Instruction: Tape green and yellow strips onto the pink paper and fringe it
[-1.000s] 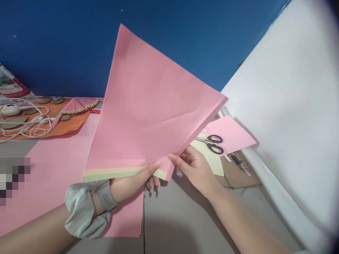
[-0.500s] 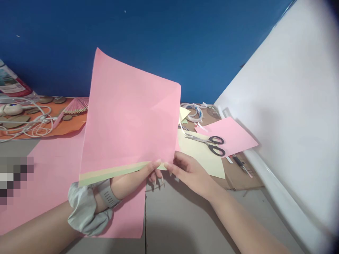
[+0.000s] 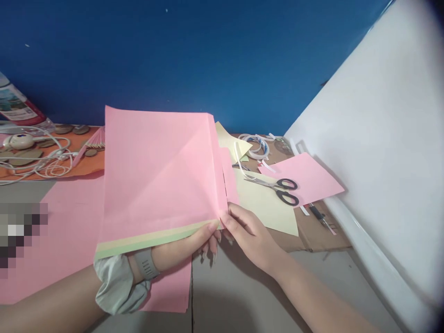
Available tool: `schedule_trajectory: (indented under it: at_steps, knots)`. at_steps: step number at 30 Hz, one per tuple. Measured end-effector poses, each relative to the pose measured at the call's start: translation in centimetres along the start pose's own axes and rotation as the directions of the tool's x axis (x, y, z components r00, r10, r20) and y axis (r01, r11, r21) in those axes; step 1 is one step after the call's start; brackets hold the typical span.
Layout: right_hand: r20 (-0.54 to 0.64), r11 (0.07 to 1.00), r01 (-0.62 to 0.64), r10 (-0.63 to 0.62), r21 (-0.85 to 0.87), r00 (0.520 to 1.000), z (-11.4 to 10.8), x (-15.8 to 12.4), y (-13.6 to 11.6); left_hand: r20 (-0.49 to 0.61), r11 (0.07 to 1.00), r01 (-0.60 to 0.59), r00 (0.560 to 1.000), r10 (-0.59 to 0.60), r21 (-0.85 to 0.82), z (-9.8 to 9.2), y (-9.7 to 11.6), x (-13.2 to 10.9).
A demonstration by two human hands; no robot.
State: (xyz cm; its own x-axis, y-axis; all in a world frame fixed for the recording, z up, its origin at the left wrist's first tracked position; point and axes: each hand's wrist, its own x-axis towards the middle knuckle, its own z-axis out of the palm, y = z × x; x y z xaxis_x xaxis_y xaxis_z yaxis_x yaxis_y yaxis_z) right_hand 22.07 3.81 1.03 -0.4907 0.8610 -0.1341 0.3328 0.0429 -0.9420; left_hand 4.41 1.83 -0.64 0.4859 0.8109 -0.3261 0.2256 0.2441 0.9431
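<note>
Both hands hold a pink sheet of paper (image 3: 156, 162) up off the table. Cream and green strips run along its lower edge, and a narrow crease or flap shows down its right side. My left hand (image 3: 204, 238) grips the lower edge near the right corner, thumb in front and fingers curled behind. Right at that corner, my right hand (image 3: 244, 226) pinches the paper between thumb and fingers. Beneath it lies a larger pink sheet (image 3: 169, 289). Black-handled scissors (image 3: 277, 186) rest on a cream sheet (image 3: 267, 210) to the right of my right hand.
At the right lie another pink sheet (image 3: 312, 180), a pen (image 3: 319, 216) and a tape roll (image 3: 258, 147) on brown cardboard (image 3: 333, 236). White earphone cables (image 3: 52, 169), a pink folded fan (image 3: 93, 142) and a bottle (image 3: 21, 108) are at the left. A blue wall (image 3: 222, 55) stands behind.
The held sheet has tipped lower and its top edge has come down and left. A creased right margin now shows. Both hands have moved slightly, still gripping the lower right corner.
</note>
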Motion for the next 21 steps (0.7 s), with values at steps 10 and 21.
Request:
schedule_trajectory:
  at_steps: [10, 21]
  knots:
    - [0.138, 0.982, -0.003, -0.023, 0.188, 0.990, 0.2, -0.5, -0.9, 0.011, 0.993, -0.087, 0.996, 0.086, 0.074, -0.2, 0.9, -0.3]
    - [0.125, 0.992, 0.019, -0.035, 0.126, 0.991, 0.3, -0.8, -0.6, 0.077, 0.997, -0.076, 0.994, 0.077, -0.017, -0.1, 0.6, -0.2]
